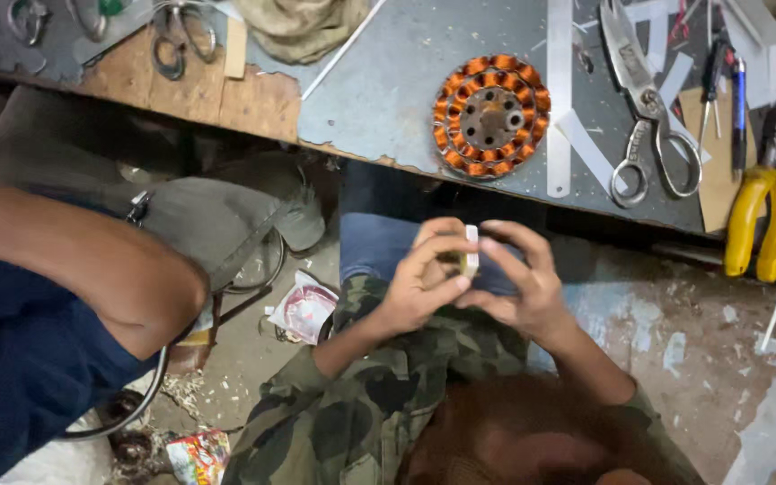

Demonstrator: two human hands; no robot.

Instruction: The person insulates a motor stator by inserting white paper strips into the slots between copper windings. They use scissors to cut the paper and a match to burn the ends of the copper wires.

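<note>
Fingers: the fingertips (pixel 449 244) of both hands close on a small white strip (pixel 471 241) and pinch it from either side. These hands belong to a seated person in camouflage sleeves, not to the camera's wearer.
Strip: it stands upright between the two sets of fingertips, in the air over the lap and below the bench edge.
Left hand (pixel 419 289): curled, thumb and forefinger on the strip's left edge.
Right hand (pixel 524 292): curled, fingers on the right edge and top.
Doing it well: probably an even pinch on both edges, wrists close together, so the thin strip stays flat (it looks easy to crease).
Bench (pixel 388 81): above the hands lie a copper-wound coil ring (pixel 492 115), more long white strips (pixel 559 90), big scissors (pixel 648 117) and yellow-handled pliers (pixel 761 220).
Left edge: a bare forearm (pixel 92 269) in a blue sleeve, its hand out of frame.
</note>
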